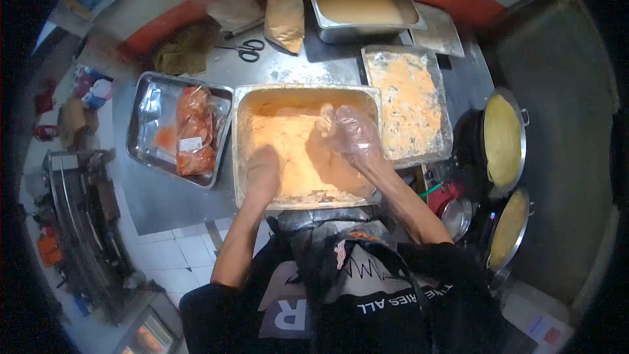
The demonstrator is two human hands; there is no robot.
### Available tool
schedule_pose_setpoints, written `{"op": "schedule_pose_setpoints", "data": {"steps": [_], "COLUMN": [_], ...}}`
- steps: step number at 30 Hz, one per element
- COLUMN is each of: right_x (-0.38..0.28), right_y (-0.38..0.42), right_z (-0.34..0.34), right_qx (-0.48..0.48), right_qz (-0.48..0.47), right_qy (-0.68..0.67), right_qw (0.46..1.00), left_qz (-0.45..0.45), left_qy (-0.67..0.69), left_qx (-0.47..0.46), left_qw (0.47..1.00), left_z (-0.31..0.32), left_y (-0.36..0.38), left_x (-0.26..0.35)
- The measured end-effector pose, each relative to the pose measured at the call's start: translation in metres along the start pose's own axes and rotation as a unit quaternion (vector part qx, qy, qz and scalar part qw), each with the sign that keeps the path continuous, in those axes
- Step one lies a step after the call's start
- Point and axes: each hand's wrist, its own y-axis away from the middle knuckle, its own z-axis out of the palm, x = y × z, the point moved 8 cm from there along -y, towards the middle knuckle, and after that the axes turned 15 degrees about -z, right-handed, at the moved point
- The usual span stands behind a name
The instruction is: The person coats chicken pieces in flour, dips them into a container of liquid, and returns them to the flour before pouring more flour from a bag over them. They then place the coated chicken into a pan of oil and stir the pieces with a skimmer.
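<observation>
A deep metal pan of orange-tinted flour sits in front of me. My right hand, in a clear plastic glove, is over the pan's right side. Its fingers close on a lumpy flour-coated piece, whose kind I cannot make out. On the left side of the pan, my left hand reaches down into the flour. Blur and flour hide its fingers. Left of the pan, a metal tray holds clear bags of reddish marinated meat with a white label.
A flour-dusted tray adjoins the pan on the right. Behind stand a deep pan of cloudy liquid, a flour bag and black-handled scissors. Two wide pans of yellowish oil are at the far right.
</observation>
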Motion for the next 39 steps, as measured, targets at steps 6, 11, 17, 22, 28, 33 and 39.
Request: {"op": "schedule_pose_setpoints", "data": {"steps": [6, 11, 17, 22, 28, 33, 39], "right_x": [0.006, 0.029, 0.007, -0.008, 0.039, 0.182, 0.362], "right_y": [0.015, 0.063, 0.046, 0.063, 0.176, 0.32, 0.394], "right_z": [0.018, 0.047, 0.005, -0.099, -0.375, -0.621, -0.779], "right_qx": [-0.03, 0.176, 0.054, 0.134, 0.325, 0.403, 0.501], "right_qz": [-0.102, 0.281, 0.114, 0.025, 0.213, 0.323, 0.383], "right_qy": [0.082, -0.613, -0.251, 0.084, 0.102, 0.265, 0.236], "right_qw": [0.991, 0.717, 0.96, 0.987, 0.916, 0.814, 0.739], "left_qz": [-0.007, -0.036, -0.027, -0.023, -0.127, -0.036, 0.021], "left_qy": [-0.031, 0.11, 0.241, 0.124, 0.69, 0.503, 0.407], "left_qx": [-0.131, -0.046, -0.026, -0.068, -0.234, -0.156, -0.16], "left_qw": [0.991, 0.992, 0.97, 0.99, 0.673, 0.849, 0.899], "left_z": [-0.069, -0.1, -0.1, -0.05, -0.084, -0.147, -0.167], "left_y": [-0.006, 0.02, 0.014, -0.053, -0.059, -0.038, -0.003], "left_x": [0.027, 0.022, 0.036, -0.034, 0.048, 0.202, 0.41]}}
